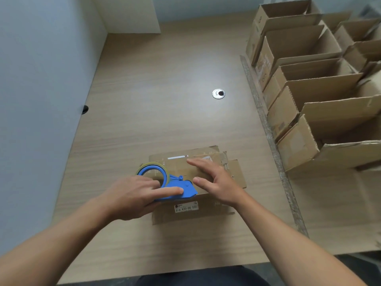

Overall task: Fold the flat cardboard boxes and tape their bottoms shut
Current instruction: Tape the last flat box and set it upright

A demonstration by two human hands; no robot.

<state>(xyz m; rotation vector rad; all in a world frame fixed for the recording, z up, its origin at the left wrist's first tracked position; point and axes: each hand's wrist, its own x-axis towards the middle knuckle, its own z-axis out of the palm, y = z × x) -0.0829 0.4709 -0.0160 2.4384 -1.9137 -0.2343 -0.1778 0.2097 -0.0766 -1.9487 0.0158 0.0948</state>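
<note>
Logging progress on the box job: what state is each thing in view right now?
left hand: grips the blue tape dispenser.
right hand: open, fingers straight, resting on the cardboard box.
blue tape dispenser: held, lying on the box top.
cardboard box: on the desk, flaps folded shut; taped or not, cannot tell.
row of boxes: at right, standing upright, tops open.

An office: desk (165,79) with cable grommet (218,93), boxes (299,44) alongside.
</note>
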